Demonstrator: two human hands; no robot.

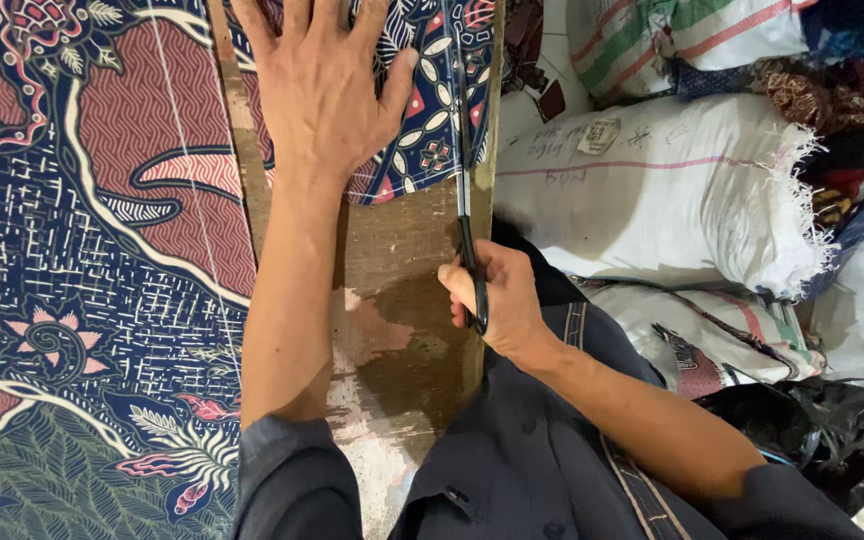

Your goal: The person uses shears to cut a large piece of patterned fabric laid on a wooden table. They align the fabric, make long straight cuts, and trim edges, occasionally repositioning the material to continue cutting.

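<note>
My left hand point(320, 85) lies flat, fingers spread, pressing a small piece of dark blue patterned cloth point(430, 125) onto a worn wooden board point(402, 300). My right hand point(497, 300) grips the black handles of a pair of scissors point(464, 180). The blades point away from me along the cloth's right edge, near the board's right side. Both forearms come from dark sleeves at the bottom of the view.
A large batik cloth point(82, 280) in blue, red and green covers the surface left of the board. To the right stand stuffed white woven sacks point(652, 190), a striped sack point(672, 40) and a black plastic bag point(812, 420).
</note>
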